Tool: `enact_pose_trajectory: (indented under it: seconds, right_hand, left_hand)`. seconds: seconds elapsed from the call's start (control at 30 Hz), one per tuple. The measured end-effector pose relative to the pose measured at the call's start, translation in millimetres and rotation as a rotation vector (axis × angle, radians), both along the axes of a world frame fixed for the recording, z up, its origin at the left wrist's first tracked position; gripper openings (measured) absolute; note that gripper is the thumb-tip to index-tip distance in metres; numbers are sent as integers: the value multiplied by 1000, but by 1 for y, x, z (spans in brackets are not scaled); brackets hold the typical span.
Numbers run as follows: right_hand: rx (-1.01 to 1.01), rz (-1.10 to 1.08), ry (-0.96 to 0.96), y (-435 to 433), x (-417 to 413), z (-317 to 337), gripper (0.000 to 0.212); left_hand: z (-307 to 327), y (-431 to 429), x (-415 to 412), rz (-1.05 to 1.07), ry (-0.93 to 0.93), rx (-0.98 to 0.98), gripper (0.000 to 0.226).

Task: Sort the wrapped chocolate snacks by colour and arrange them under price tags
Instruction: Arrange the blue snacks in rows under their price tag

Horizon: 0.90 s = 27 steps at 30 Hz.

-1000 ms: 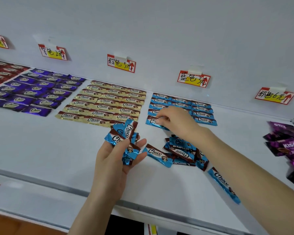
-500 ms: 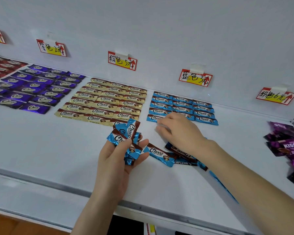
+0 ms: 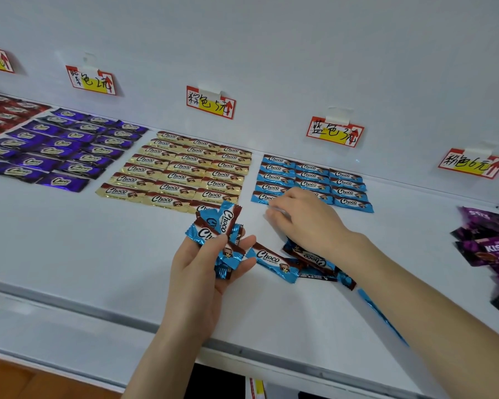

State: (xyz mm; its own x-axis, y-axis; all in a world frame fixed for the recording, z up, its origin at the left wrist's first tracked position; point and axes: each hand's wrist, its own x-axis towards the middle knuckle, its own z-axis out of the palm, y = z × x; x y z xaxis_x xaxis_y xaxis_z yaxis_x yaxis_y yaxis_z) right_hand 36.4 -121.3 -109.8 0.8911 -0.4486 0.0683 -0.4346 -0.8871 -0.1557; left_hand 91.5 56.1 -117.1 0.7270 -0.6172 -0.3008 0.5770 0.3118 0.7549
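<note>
My left hand point(image 3: 196, 272) is palm up over the white shelf point(image 3: 69, 254), its thumb holding a small bunch of blue Choco snacks point(image 3: 218, 226). My right hand point(image 3: 303, 218) hovers palm down just in front of the blue array point(image 3: 311, 182), under the blue price tag point(image 3: 334, 132). Its fingers are loosely curled with nothing visible in them. A loose pile of blue snacks point(image 3: 294, 262) lies on the shelf under my right wrist. One more blue snack point(image 3: 380, 315) shows beside my right forearm.
Gold snacks point(image 3: 179, 171) lie in rows under the middle tag point(image 3: 211, 103), purple ones point(image 3: 61, 148) under the tag to the left point(image 3: 91, 81), dark red ones point(image 3: 3, 113) at far left. Magenta KISS packs point(image 3: 493, 249) are heaped at the right, below another tag point(image 3: 473, 164).
My right hand has drawn back from the front-left corner of the blue array toward the loose pile. The left hand has stayed put with its bunch.
</note>
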Motion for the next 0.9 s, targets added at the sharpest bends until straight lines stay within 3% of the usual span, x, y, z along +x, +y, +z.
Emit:
enact_pose_trajectory:
  seconds: [0.73,0.8,0.9]
  right_hand:
    - [-17,18,-64,-8,0,-6,34]
    - [33,2,-129,-6,-3,-2,33]
    - [198,-70,-393,-3,-12,14,26]
  left_hand:
    - [1,-1,-1,-7,-12,36,17]
    - [2,0,-1,-24,-29,36,17]
    - [4,0,-2,-72,-104,30,16]
